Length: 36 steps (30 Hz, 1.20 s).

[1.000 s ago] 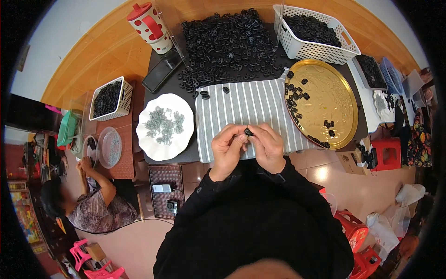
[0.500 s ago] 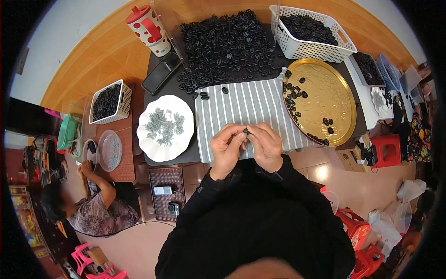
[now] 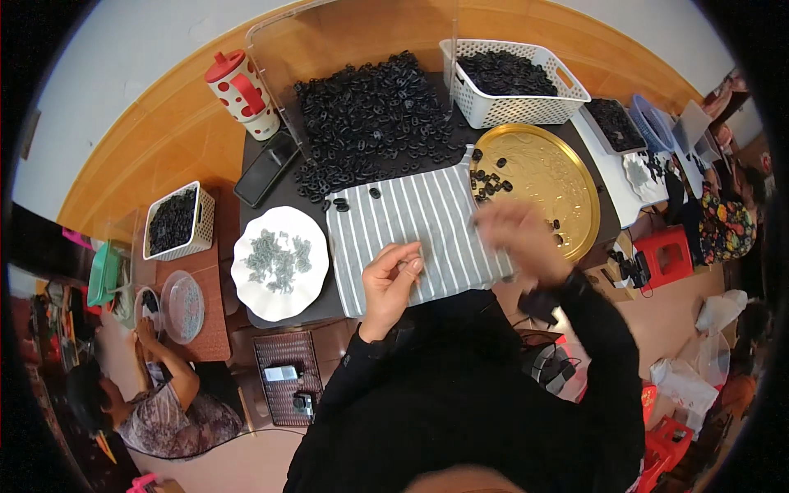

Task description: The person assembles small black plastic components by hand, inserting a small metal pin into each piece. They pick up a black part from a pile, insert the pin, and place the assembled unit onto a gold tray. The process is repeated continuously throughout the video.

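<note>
Fingers of the person's left hand (image 3: 390, 287), seen from the head camera, are curling in toward the thumb above the near half of a grey-and-white striped cloth (image 3: 427, 209); whether they are grasping anything, one cannot tell. The right hand (image 3: 530, 238) is hovering at the cloth's right edge, blurred, its fingertips pointing toward the cloth; its grip cannot be made out either. Behind that hand, to the right of the cloth, a round gold tray (image 3: 551, 164) is holding scattered black oval pieces (image 3: 493, 187), mostly along the side nearest the cloth. A few loose black pieces (image 3: 376, 193) are lying at the cloth's far left corner. Beyond the cloth, a large heap of black oval pieces (image 3: 370, 115) is spreading over the dark tabletop, and farther to the right a white perforated basket (image 3: 518, 111) is holding more. Left of the cloth, a white scalloped plate (image 3: 283, 310) is bearing small grey translucent pieces (image 3: 279, 255). Well to the cloth's left, another person (image 3: 168, 415) is sitting beside a reddish-brown table (image 3: 205, 320).
</note>
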{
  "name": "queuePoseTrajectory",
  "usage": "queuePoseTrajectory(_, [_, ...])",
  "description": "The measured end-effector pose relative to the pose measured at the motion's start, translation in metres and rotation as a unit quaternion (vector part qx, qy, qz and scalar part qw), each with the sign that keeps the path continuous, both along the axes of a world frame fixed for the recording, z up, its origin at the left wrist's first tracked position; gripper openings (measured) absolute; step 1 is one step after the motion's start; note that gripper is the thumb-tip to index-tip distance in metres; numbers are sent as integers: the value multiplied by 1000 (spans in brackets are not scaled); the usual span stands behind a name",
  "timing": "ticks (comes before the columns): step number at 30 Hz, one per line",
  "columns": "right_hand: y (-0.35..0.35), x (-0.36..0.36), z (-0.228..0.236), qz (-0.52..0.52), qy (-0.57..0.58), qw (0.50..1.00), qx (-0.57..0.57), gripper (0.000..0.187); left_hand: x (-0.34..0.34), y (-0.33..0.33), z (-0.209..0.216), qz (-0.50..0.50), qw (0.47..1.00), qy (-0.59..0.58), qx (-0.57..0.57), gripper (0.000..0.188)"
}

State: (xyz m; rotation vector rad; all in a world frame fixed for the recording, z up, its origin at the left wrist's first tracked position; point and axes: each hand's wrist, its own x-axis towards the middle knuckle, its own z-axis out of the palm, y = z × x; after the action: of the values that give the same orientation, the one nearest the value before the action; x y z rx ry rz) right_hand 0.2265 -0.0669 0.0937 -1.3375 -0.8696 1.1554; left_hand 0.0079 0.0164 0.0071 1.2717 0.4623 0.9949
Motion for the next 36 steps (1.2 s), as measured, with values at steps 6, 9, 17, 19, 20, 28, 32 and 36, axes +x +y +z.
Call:
queuePoseTrajectory(6, [57, 87, 70, -148, -19, 984, 95, 30, 4, -1, -2, -3, 1000, -6, 3, 23])
queuePoseTrajectory(9, [40, 93, 44, -90, -101, 991, 0, 25, 3, -2, -1, 0, 1000, -7, 10, 23])
queuePoseTrajectory(17, [17, 108, -13, 44, -535, 834, -127, 27, 0, -3, -3, -7, 999, 28, 39, 22])
queuePoseTrajectory(19, [28, 115, -13, 46, -544, 829, -121, 27, 0, -2, -3, -7, 999, 34, 38, 22])
queuePoseTrajectory(20, [34, 123, -22, 43, -566, 817, -101, 28, 2, -2, -2, -6, 999, 33, 41, 21])
queuePoseTrajectory(28, [64, 111, -32, 147, -532, 828, -101, 25, 3, -2, -4, -2, 998, 42, 52, 20])
queuePoseTrajectory(32, [53, 105, -17, 163, -512, 837, -103, 24, 3, -3, -1, 1, 998, 51, 49, 19])
queuePoseTrajectory(36, [52, 115, -12, 128, -565, 814, -46, 19, 4, -3, -1, -4, 998, 53, 45, 21])
